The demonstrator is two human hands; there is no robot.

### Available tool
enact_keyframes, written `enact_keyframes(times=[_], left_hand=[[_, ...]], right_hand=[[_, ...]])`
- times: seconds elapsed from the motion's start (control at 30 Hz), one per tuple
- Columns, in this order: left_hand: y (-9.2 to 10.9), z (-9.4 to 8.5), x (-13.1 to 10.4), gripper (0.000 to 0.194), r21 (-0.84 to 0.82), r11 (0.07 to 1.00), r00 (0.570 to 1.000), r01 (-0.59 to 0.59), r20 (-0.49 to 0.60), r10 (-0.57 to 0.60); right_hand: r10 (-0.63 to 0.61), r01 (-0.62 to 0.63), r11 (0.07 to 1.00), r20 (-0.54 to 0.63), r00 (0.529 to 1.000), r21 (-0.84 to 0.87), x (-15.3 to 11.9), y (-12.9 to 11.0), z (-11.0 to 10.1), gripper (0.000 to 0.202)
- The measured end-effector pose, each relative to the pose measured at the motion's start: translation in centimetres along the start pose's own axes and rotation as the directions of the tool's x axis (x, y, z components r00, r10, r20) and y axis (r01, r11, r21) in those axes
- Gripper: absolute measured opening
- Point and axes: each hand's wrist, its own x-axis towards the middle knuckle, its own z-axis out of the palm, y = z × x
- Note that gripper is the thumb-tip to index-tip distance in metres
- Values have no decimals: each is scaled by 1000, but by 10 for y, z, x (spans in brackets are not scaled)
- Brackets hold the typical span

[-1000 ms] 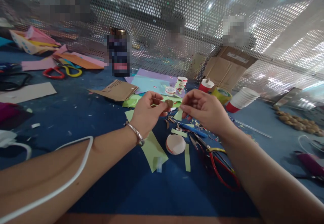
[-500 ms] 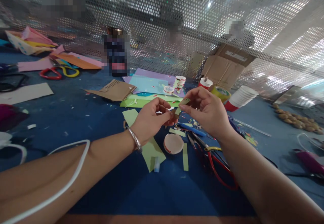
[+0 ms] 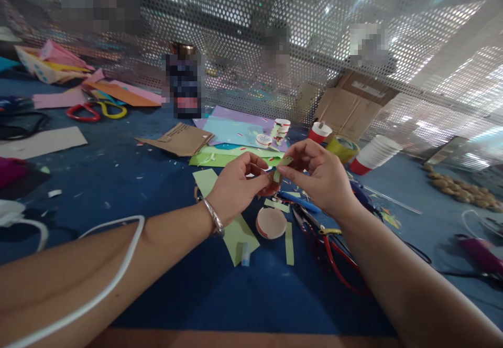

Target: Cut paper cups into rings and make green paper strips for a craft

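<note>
A short pale green paper strip [image 3: 286, 161], bent along its length, is pinched between both hands above the blue table. My left hand [image 3: 241, 183] is closed with its fingertips at the strip's lower end, where a small brownish bit shows. Thumb and forefinger of my right hand [image 3: 324, 177] grip the strip's upper part. Below them lies a small cut-down paper cup [image 3: 271, 223], its mouth facing up. Loose green strips [image 3: 290, 244] and a larger green paper piece [image 3: 239, 238] surround it. Red-handled scissors [image 3: 338, 261] lie under my right forearm.
Behind my hands are coloured sheets [image 3: 236, 128] with a small decorated cup piece [image 3: 281, 130]. Stacked paper cups [image 3: 377, 151], a yellow tape roll [image 3: 341, 149] and a cardboard box [image 3: 346, 112] stand right. Brown cardboard [image 3: 181, 139] lies left. A white cable [image 3: 113, 280] crosses my left forearm.
The view has shifted slightly, so everything appears a little further right. Both hands keep hold of the green paper strip, whose angle has changed slightly.
</note>
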Motion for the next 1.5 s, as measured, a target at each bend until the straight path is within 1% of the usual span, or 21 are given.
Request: enact_keyframes(times=[0.23, 0.47, 0.67, 0.83, 0.97, 1.07, 1.33, 1.5], left_hand=[[-4, -2, 1, 22, -17, 999, 999, -44, 18, 45], [-6, -4, 1, 22, 10, 998, 997, -62, 37, 61], [-5, -4, 0, 25, 29, 997, 997, -66, 50, 64], [-4, -4, -1, 22, 106, 989, 993, -103, 61, 97], [-4, -4, -2, 21, 78, 990, 992, -114, 69, 109], [-4, -4, -2, 24, 62, 991, 991, -120, 71, 116], [-6, -6, 0, 30, 80, 983, 980, -165, 124, 154], [-7, -9, 2, 32, 89, 979, 973, -181, 160, 166]], right_hand=[[10, -10, 1000, 6, 1000, -24, 0, -3, 0, 18], [-7, 8, 999, 10, 1000, -54, 0, -3, -1, 19], [10, -8, 999, 37, 999, -50, 1, -3, -2, 24], [36, -37, 999, 83, 996, 10, 1, 0, -3, 24], [41, -46, 998, 97, 994, 47, 0, 1, -3, 26], [50, -56, 997, 104, 993, 53, -1, 2, -4, 27], [88, -104, 987, 130, 988, 125, -1, 2, -3, 31], [158, -193, 952, 157, 975, 239, 0, 0, -3, 36]])
